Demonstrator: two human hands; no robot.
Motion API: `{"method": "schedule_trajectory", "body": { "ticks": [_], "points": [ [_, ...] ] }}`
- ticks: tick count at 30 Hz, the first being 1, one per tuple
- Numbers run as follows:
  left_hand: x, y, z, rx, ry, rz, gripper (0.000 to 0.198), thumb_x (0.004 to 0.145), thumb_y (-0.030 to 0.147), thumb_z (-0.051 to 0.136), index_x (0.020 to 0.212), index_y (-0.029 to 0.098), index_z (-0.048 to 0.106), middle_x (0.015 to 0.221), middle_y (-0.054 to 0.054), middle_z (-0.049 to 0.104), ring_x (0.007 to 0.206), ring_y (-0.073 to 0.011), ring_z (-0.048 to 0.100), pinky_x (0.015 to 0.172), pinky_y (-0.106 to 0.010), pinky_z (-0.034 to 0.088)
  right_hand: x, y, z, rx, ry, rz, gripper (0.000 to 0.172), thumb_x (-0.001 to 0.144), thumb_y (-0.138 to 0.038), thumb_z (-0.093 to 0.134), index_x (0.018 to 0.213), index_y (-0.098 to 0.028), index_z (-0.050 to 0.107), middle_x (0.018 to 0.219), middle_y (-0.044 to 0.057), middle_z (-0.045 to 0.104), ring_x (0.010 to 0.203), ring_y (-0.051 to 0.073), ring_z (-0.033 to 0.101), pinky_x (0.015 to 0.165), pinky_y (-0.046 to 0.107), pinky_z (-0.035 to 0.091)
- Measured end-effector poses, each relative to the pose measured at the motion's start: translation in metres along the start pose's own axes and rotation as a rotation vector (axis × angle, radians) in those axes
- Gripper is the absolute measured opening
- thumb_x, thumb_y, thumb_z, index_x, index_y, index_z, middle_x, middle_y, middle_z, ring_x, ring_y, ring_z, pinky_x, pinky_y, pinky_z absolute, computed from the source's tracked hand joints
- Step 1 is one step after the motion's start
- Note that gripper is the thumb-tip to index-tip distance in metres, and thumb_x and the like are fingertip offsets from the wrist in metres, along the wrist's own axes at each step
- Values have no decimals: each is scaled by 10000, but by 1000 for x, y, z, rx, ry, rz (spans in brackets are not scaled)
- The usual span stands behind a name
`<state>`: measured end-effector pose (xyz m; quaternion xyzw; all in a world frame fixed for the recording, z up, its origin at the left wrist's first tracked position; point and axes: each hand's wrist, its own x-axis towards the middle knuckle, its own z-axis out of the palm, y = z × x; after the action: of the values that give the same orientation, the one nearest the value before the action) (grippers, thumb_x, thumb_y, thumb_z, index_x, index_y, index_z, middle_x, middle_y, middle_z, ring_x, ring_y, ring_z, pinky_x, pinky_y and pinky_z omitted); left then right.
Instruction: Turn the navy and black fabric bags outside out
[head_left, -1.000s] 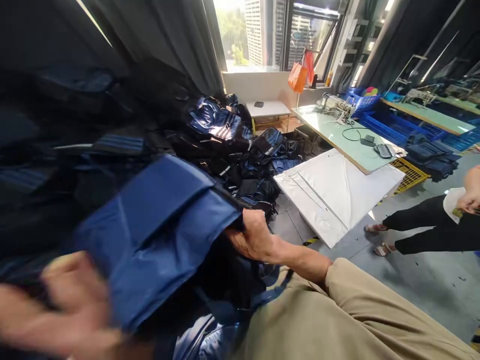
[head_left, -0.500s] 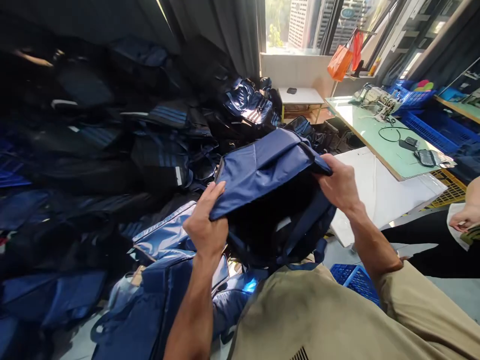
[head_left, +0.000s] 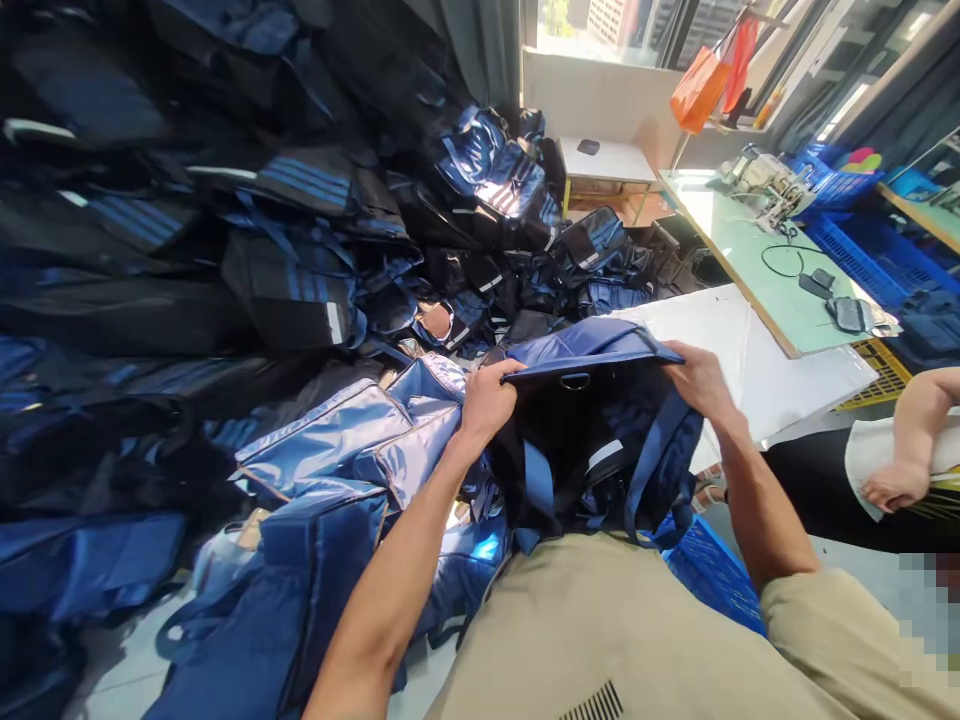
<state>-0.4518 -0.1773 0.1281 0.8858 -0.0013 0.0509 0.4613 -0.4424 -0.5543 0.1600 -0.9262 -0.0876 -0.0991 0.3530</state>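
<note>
A dark blue and black backpack hangs in front of my body, its straps and a pale strip facing me. My left hand grips the left end of its blue top edge, fingers wrapped round the fabric. At the right end of the same edge, my right hand is closed on the fabric. The edge is stretched between both hands, with a metal ring near its middle. Shiny light-blue bag pieces lie to the left of my left hand. A blue bag lies below them.
A large heap of dark bags fills the left side. To the right, a green-topped table bears a sewing machine. A white board lies below it. A blue crate is near my right side. Another person's hand is at far right.
Both hands have shifted with the backpack; the left moved right, closer to the right one. The backpack's top panel has tipped away, so its strap side shows more. The view has tilted downward.
</note>
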Motion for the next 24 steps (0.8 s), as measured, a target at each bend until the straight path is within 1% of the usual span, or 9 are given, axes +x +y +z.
{"method": "schedule_trajectory", "body": {
  "ticks": [2, 4, 6, 8, 10, 13, 16, 20, 24],
  "points": [
    [20, -18, 18, 30, 1, -75, 477, 729, 71, 541, 975, 249, 909, 935, -33, 864, 969, -273, 777, 909, -336, 552, 8, 22, 31, -16, -91, 97, 430, 1070, -519, 616, 1093, -162, 854, 949, 57, 829, 871, 210, 713, 770, 263, 501],
    [38, -30, 34, 83, 36, -120, 472, 758, 47, 542, 997, 254, 892, 971, -40, 861, 982, -270, 772, 892, -328, 527, 18, 34, 56, -92, -151, 188, 419, 1097, -495, 578, 1115, -181, 855, 959, 58, 821, 880, 211, 693, 773, 264, 468],
    [53, -35, 46, 150, 82, -129, 459, 805, 33, 547, 1038, 267, 867, 1009, -40, 855, 994, -266, 770, 874, -320, 499, 26, 37, 72, -254, -154, 286, 380, 1112, -469, 573, 1239, -242, 850, 1001, 60, 821, 908, 229, 683, 782, 282, 434],
    [64, -36, 57, 205, 129, -113, 458, 844, 18, 545, 1083, 276, 839, 1052, -42, 852, 1026, -266, 773, 883, -317, 480, 30, 34, 83, -432, -127, 379, 357, 1118, -406, 569, 1359, -305, 813, 1062, 71, 821, 932, 251, 674, 789, 310, 405],
    [72, -39, 67, 236, 177, -84, 481, 877, -1, 524, 1138, 276, 818, 1123, -51, 850, 1099, -265, 775, 914, -316, 474, 32, 29, 94, -545, -86, 419, 388, 1111, -299, 537, 1423, -302, 768, 1155, 99, 810, 982, 272, 664, 799, 337, 392],
    [80, -50, 78, 249, 244, -81, 533, 913, -25, 479, 1238, 263, 789, 1252, -69, 841, 1207, -258, 765, 958, -314, 481, 33, 23, 119, -595, 49, 382, 438, 1096, -207, 471, 1466, -214, 706, 1267, 162, 769, 1093, 307, 634, 864, 382, 404],
    [89, -67, 83, 253, 283, -151, 575, 912, -39, 465, 1318, 246, 758, 1323, -81, 830, 1245, -257, 761, 990, -317, 496, 41, 30, 148, -588, 135, 308, 469, 1082, -197, 454, 1497, -158, 667, 1287, 206, 730, 1167, 351, 589, 957, 446, 394],
    [105, -88, 90, 260, 281, -235, 613, 903, -41, 476, 1386, 246, 723, 1353, -84, 819, 1276, -265, 756, 1023, -325, 513, 61, 59, 177, -577, 86, 273, 455, 1088, -244, 452, 1474, -159, 677, 1275, 198, 711, 1159, 369, 560, 976, 477, 372],
    [123, -108, 111, 207, 217, -343, 654, 886, -27, 533, 1452, 269, 673, 1296, -69, 829, 1225, -270, 777, 1027, -338, 526, 79, 102, 203, -569, -22, 262, 413, 1088, -246, 460, 1406, -149, 705, 1249, 188, 718, 1131, 354, 564, 969, 458, 371]
  ]
}}
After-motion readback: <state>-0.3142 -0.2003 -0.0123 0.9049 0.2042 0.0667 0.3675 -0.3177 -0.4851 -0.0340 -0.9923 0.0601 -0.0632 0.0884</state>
